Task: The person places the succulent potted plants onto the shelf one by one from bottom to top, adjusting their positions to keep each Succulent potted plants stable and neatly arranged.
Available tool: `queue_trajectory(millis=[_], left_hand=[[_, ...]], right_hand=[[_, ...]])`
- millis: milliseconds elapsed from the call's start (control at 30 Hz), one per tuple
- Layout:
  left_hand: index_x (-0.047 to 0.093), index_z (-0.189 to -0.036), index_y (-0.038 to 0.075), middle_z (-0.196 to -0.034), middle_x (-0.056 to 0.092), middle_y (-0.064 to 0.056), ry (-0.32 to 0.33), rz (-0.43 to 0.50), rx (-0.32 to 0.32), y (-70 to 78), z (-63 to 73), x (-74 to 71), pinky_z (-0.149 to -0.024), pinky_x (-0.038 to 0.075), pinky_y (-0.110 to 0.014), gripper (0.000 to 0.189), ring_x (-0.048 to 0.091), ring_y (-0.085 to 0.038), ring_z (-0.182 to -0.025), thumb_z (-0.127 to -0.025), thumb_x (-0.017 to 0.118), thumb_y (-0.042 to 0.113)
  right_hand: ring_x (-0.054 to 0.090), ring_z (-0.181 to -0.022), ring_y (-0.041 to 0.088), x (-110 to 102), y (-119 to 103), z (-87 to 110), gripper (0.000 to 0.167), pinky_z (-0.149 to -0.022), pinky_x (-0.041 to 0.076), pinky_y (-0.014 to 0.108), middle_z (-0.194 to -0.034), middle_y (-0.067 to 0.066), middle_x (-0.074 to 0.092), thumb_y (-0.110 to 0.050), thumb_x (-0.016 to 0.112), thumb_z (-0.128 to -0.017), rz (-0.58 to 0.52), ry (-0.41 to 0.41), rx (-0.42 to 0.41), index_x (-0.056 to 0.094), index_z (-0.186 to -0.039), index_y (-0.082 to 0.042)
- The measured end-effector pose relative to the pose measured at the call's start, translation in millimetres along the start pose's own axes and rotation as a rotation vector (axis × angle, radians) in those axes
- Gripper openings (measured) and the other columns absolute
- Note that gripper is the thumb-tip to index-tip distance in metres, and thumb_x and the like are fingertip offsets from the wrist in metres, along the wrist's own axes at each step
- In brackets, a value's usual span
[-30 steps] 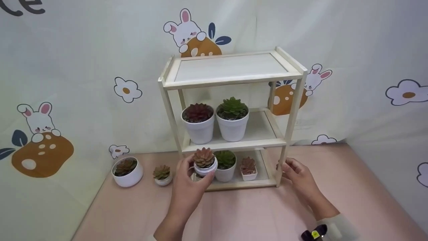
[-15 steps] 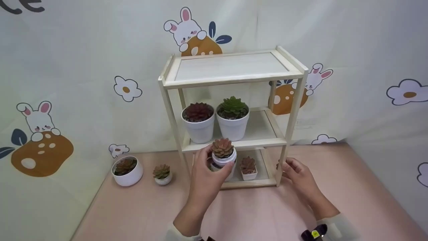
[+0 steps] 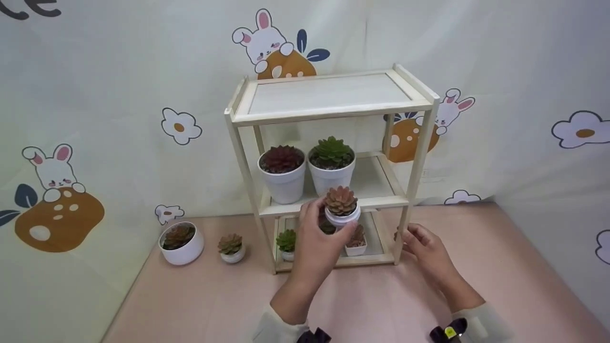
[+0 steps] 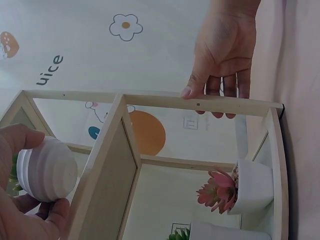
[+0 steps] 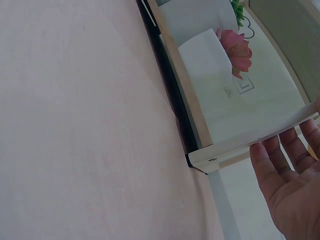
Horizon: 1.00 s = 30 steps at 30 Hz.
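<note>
My left hand (image 3: 320,240) grips a small white ribbed pot (image 4: 47,170) holding a pinkish-orange succulent (image 3: 341,201). It is raised in front of the wooden shelf rack (image 3: 329,206), close to the middle tier's front edge. With thumb and fingers on either side, my right hand (image 3: 426,245) holds the rack's front right post (image 5: 280,131) low down. On the middle tier stand a dark red succulent (image 3: 282,160) and a green succulent (image 3: 332,153) in white pots. Below, a small green succulent (image 3: 286,240) and a pink succulent (image 4: 219,190) sit on the bottom tier; my left hand partly hides another pot there.
Two more potted succulents, a wide white pot (image 3: 182,247) and a smaller pot (image 3: 232,250), stand on the pink tabletop (image 3: 209,305) left of the rack. The top tier (image 3: 329,94) is a flat pale panel. A rabbit-printed cloth (image 3: 119,71) hangs behind.
My left hand has carried the potted succulent rightward and up across the rack's front, uncovering the small green succulent at the lower left. My right hand stays on the post.
</note>
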<state>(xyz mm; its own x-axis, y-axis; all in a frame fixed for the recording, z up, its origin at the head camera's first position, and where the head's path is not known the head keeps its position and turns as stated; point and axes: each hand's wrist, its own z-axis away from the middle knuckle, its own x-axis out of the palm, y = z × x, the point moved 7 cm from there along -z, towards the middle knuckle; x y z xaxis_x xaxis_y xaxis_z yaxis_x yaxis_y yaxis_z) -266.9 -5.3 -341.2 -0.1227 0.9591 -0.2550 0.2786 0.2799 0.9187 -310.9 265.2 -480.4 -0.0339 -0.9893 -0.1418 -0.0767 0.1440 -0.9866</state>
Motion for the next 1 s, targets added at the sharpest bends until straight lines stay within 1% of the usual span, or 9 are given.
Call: queue_trajectory(millis=[67,300,533,633,767,1000], left_hand=[[0.057,-0.142,0.012,-0.133,0.055,-0.006,-0.007,0.005,-0.006,1.6,-1.0,4.6,-0.111,0.050,-0.048,0.066,0.055,-0.023,-0.128,-0.084,0.087,0.025],[0.059,-0.140,0.012,-0.132,0.055,-0.007,0.008,0.001,0.027,9.7,-3.4,19.7,-0.111,0.050,-0.049,0.065,0.057,-0.023,-0.127,-0.083,0.088,0.024],[0.060,-0.139,0.009,-0.129,0.057,-0.006,0.041,-0.026,0.070,16.1,-3.9,30.7,-0.110,0.051,-0.045,0.067,0.059,-0.021,-0.126,-0.081,0.091,0.025],[0.061,-0.137,0.009,-0.129,0.058,-0.006,0.043,-0.026,0.068,18.3,-4.7,34.6,-0.110,0.051,-0.046,0.066,0.058,-0.021,-0.126,-0.081,0.091,0.025],[0.061,-0.136,0.009,-0.128,0.058,-0.005,0.045,-0.023,0.066,20.4,-7.1,39.3,-0.110,0.052,-0.044,0.064,0.059,-0.020,-0.124,-0.081,0.090,0.024],[0.058,-0.133,0.008,-0.127,0.059,-0.004,0.051,-0.043,0.058,23.5,-12.0,46.4,-0.106,0.055,-0.038,0.063,0.060,-0.018,-0.118,-0.081,0.090,0.022]], right_hand=[[0.068,-0.113,0.010,-1,-1,0.6,0.045,-0.098,0.060,0.027,-0.129,0.024,0.065,-0.027,0.059,-0.108,0.003,0.000,-0.007,0.056,-0.138,0.006],[0.068,-0.111,0.010,-1,-1,1.8,0.044,-0.099,0.059,0.027,-0.126,0.022,0.066,-0.026,0.059,-0.108,-0.002,-0.004,-0.007,0.056,-0.138,0.006],[0.069,-0.107,0.010,-2,1,-0.3,0.033,-0.094,0.061,0.028,-0.119,0.023,0.068,-0.015,0.057,-0.108,-0.056,0.024,-0.036,0.058,-0.131,0.009],[0.069,-0.109,0.011,-1,0,0.0,0.037,-0.096,0.061,0.028,-0.120,0.019,0.069,-0.019,0.059,-0.107,-0.042,0.014,-0.024,0.058,-0.133,0.008],[0.068,-0.111,0.011,0,-1,0.7,0.045,-0.098,0.060,0.029,-0.123,0.017,0.069,-0.025,0.060,-0.107,-0.016,-0.001,-0.019,0.056,-0.136,0.008],[0.068,-0.111,0.010,0,-2,0.9,0.046,-0.098,0.060,0.029,-0.125,0.022,0.067,-0.026,0.060,-0.107,-0.008,-0.004,-0.017,0.055,-0.137,0.008]])
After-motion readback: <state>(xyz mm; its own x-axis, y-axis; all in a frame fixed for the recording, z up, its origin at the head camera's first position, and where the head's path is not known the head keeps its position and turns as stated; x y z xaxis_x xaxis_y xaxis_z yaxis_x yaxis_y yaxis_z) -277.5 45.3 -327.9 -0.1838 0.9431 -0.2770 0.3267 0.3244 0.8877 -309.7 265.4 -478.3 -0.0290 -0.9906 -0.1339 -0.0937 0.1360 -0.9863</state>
